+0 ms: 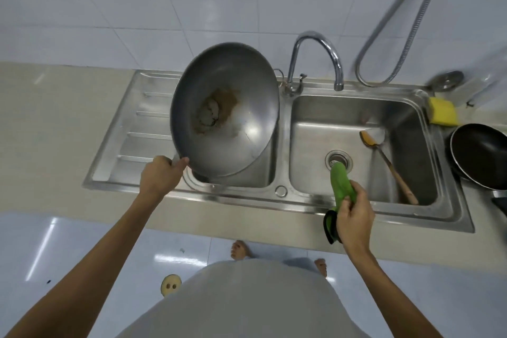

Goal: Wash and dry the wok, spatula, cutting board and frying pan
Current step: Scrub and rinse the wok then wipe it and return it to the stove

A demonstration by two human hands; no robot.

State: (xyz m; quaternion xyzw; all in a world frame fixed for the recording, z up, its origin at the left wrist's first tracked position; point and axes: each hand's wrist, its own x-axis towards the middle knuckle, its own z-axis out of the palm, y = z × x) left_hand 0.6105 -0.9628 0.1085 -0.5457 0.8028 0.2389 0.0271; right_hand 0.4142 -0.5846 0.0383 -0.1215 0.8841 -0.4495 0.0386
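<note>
Presently left hand [162, 177] grips tilted grey steel wok [225, 110] over left sink basin [260, 173], exposing brown residue; right hand [354, 217] clutches green scrubbing cloth [341, 182], likely for scouring.

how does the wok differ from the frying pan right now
The wok is grey metal with a brown stain inside; the frying pan is black. The wok is tilted over the sink, gripped by the left hand; the frying pan sits untouched beside it. Both are round.

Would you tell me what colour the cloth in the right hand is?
Bright green cloth with a black edge; head view.
</note>
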